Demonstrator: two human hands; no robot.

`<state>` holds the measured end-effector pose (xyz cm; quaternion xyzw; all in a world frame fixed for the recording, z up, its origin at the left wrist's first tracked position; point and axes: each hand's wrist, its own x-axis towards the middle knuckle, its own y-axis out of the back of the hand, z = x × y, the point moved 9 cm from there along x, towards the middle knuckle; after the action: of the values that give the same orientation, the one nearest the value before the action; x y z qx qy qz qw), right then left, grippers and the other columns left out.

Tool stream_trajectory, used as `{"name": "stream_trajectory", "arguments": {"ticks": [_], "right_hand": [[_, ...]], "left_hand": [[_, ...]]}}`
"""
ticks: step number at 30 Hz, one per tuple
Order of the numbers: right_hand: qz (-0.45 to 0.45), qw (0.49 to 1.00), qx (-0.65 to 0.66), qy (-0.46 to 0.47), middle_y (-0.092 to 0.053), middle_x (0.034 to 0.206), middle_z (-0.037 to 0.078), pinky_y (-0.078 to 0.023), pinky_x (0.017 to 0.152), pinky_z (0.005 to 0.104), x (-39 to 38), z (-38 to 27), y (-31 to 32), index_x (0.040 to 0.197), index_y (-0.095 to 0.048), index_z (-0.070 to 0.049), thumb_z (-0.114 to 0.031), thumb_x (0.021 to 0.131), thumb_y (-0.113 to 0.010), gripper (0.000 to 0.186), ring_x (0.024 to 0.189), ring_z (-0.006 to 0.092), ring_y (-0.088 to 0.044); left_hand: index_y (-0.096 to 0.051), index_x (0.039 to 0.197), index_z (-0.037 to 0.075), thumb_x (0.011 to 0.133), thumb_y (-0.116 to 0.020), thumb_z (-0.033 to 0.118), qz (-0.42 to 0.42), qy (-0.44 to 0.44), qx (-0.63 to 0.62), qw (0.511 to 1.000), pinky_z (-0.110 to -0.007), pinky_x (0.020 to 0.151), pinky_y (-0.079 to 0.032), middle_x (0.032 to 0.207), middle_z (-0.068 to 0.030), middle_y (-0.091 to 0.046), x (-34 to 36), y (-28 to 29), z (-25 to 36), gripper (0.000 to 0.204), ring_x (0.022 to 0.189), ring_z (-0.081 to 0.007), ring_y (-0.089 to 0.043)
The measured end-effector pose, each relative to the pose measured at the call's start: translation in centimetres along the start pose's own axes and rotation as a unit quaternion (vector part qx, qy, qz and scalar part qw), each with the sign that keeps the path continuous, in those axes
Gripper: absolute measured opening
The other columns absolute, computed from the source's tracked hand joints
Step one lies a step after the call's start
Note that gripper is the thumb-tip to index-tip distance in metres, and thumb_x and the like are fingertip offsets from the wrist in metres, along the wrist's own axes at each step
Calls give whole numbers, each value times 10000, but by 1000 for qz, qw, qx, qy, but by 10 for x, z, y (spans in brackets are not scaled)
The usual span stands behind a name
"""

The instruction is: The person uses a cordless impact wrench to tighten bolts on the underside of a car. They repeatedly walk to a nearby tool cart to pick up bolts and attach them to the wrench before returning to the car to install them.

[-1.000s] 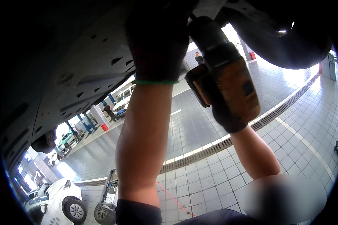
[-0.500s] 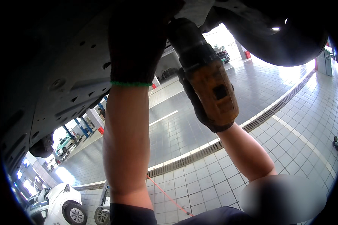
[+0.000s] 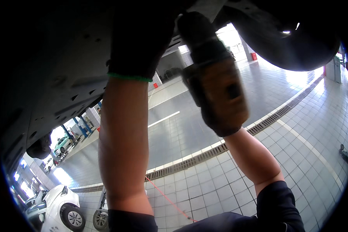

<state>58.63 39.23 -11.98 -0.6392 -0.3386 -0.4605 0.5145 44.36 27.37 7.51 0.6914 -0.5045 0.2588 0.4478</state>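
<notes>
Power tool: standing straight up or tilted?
Tilted: the power tool leans left in the picture, its dark nose up-left of its yellow-brown body.

left hand [image 3: 143, 42] in dark glove [image 3: 133, 63] with green hem [image 3: 129, 77]; short navy sleeves [image 3: 278, 203].

Tilted yellow-black power tool [image 3: 221, 83], nose up

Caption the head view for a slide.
Right hand grips a power tool beneath a raised vehicle, gloved left hand beside the tool's nose.
</notes>
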Motion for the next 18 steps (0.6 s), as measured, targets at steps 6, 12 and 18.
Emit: {"name": "stream_trajectory", "arguments": {"ticks": [6,12,18], "right_hand": [[-53,987,150,-19,-662,1207,143,-575,879,288,3,7,-2,1263,-622,-66,-267,1013,-650,322,1077,199,-663],[-79,993,-27,-88,-676,1124,141,-569,836,319,-54,17,28,1198,-641,-60,-266,960,-687,318,1003,216,-666],[-128,922,-180,-318,-690,1041,140,-562,794,350,-225,65,77,1133,-661,-53,-264,907,-725,316,930,233,-669]], "left_hand": [[-723,1028,22,945,-631,65,103,-1,-72,992,-358,718,-548,923,-139,-730,-18,21,-52,131,818,-235,-717],[-730,1154,67,966,-677,71,37,-102,274,955,-338,811,-566,1001,-96,-749,-89,-18,-15,195,914,-214,-717],[-691,1277,8,967,-744,260,-114,566,-219,786,-337,982,-532,1145,-135,-767,-393,-79,-74,404,1088,-193,-713]]}}
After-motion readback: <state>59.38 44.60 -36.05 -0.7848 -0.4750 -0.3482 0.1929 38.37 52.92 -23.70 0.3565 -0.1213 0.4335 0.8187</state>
